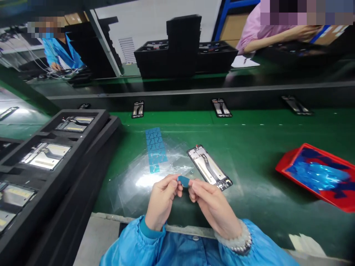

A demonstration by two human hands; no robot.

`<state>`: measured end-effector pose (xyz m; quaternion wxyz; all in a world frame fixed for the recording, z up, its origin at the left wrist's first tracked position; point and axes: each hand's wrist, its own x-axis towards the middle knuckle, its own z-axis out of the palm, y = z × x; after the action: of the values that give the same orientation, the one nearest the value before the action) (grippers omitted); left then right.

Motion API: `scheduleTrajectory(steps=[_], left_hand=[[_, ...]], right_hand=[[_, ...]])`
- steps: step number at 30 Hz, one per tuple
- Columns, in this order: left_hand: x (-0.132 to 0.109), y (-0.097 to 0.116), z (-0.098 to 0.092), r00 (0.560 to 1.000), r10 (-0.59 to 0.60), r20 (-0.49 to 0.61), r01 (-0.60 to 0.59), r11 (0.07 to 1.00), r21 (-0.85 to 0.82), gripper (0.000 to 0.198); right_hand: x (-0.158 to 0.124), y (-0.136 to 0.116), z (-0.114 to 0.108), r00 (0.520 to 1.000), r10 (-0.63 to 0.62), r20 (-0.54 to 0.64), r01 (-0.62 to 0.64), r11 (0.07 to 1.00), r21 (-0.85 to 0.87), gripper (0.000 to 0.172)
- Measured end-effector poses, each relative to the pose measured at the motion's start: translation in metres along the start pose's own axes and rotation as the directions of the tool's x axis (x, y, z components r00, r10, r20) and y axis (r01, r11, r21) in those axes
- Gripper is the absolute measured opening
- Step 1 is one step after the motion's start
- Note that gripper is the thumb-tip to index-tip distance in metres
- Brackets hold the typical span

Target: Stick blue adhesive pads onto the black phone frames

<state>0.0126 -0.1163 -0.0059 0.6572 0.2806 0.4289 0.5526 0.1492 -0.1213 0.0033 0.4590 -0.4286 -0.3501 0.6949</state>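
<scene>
The left hand (pixel 163 195) and right hand (pixel 212 205) pinched opposite ends of a blue film (pixel 183 181) between them, seemingly light, flexible and best held by its edges.

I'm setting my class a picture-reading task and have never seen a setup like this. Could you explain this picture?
There is no machine: these are a person's bare left hand and right hand, seen by a head-worn camera looking forward and down. Between their fingertips they hold a small blue film piece. On the green workbench lie an open phone assembly, rows of blue film pieces and clear plastic sheets. At right, a red bin contains crumpled blue film; at left, a black tray holds more phone assemblies.
</scene>
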Motion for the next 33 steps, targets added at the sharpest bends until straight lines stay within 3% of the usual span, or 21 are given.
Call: scheduleTrajectory(steps=[8,11,14,16,17,19,21,23,25,28,30,32,33], left_hand=[[-0.002,-0.008,0.01,0.997,0.009,-0.071,-0.004,0.998,0.07,0.028],[-0.002,-0.011,0.011,0.987,0.143,-0.078,-0.112,0.943,0.313,0.029],[0.0,-0.009,0.007,0.949,0.313,0.035,-0.275,0.77,0.575,0.03],[0.004,-0.009,0.002,0.934,0.351,0.061,-0.306,0.704,0.641,0.043],[0.006,-0.01,-0.002,0.939,0.34,0.044,-0.285,0.703,0.651,0.049],[0.012,-0.015,-0.007,0.968,0.253,-0.003,-0.192,0.743,0.641,0.056],[0.019,-0.021,-0.009,0.993,0.12,-0.019,-0.086,0.801,0.593,0.062],[0.024,-0.027,-0.007,1.0,0.001,-0.022,0.011,0.85,0.527,0.067],[0.026,-0.029,-0.001,0.998,-0.056,-0.013,0.056,0.878,0.476,0.068],[0.023,-0.024,0.006,0.998,0.062,-0.003,-0.054,0.889,0.454,0.052],[0.019,-0.02,0.007,0.988,0.154,0.01,-0.141,0.869,0.474,0.041],[0.015,-0.019,0.006,0.986,0.161,0.043,-0.161,0.845,0.51,0.04],[0.014,-0.019,0.005,0.987,0.141,0.075,-0.159,0.837,0.524,0.044]], right_hand=[[-0.007,0.008,-0.002,0.995,-0.098,0.004,0.098,0.994,-0.042,0.027],[-0.01,0.014,-0.003,0.981,-0.193,-0.012,0.191,0.977,-0.09,0.019],[-0.008,0.013,-0.013,0.946,-0.317,-0.061,0.294,0.925,-0.24,0.019],[-0.001,0.009,-0.028,0.888,-0.451,-0.091,0.359,0.803,-0.476,0.022],[0.004,0.007,-0.037,0.847,-0.523,-0.092,0.357,0.689,-0.63,0.026],[0.015,0.005,-0.056,0.786,-0.615,-0.064,0.241,0.4,-0.884,0.055],[0.023,0.007,-0.069,0.796,-0.604,-0.048,0.078,0.18,-0.98,0.084],[0.022,0.013,-0.071,0.827,-0.559,-0.057,0.006,0.11,-0.994,0.091],[0.011,0.02,-0.062,0.833,-0.552,-0.044,0.041,0.141,-0.989,0.093],[-0.012,0.026,-0.042,0.828,-0.561,0.015,0.204,0.277,-0.939,0.088],[-0.02,0.023,-0.036,0.803,-0.596,0.005,0.29,0.382,-0.877,0.064],[-0.017,0.014,-0.037,0.782,-0.618,-0.081,0.318,0.507,-0.801,0.024],[-0.012,0.009,-0.038,0.79,-0.599,-0.131,0.315,0.579,-0.752,0.012]])
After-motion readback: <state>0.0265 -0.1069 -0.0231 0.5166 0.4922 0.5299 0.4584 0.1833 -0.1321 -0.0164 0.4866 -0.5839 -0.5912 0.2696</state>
